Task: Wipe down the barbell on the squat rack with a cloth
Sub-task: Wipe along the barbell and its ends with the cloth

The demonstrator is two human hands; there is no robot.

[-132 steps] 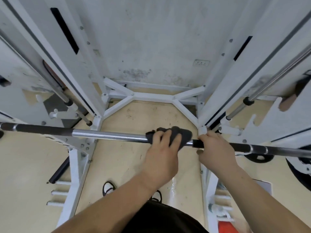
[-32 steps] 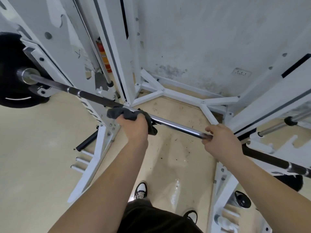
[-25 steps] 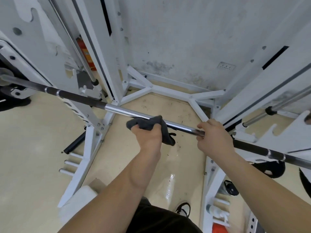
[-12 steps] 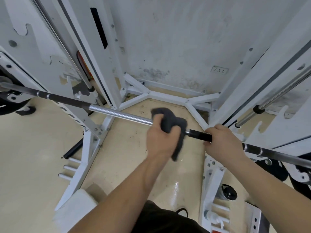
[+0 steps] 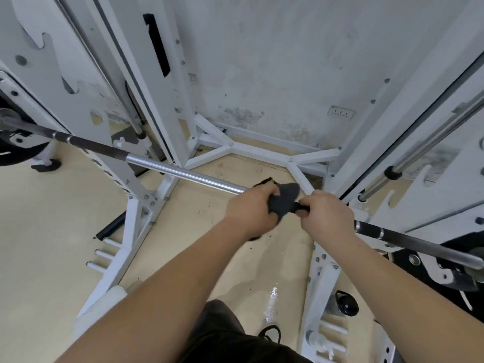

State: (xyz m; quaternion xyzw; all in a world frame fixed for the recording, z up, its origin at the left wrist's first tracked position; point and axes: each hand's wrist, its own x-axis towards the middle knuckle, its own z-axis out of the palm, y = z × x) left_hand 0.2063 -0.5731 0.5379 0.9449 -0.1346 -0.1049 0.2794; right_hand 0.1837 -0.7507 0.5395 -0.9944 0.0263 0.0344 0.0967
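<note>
The barbell [image 5: 183,174] runs from upper left to lower right across the white squat rack [image 5: 136,226], with a shiny middle and dark knurled sections. A dark grey cloth [image 5: 286,196] is wrapped around the bar right of its middle. My left hand [image 5: 250,208] is closed over the cloth and the bar. My right hand [image 5: 326,214] grips the bar just to the right, almost touching the cloth. The bar under both hands is hidden.
Black weight plates sit on both bar ends, at the left [image 5: 15,153] and the right [image 5: 445,273]. White rack uprights [image 5: 167,82] and floor braces [image 5: 262,153] stand ahead by the stained wall. A black bottle [image 5: 345,305] lies by the right rack foot. My shoe [image 5: 271,334] is below.
My left hand has slid the cloth to the right along the bar, from the left part of the shiny section to right beside my right hand. My right hand has kept its grip.
</note>
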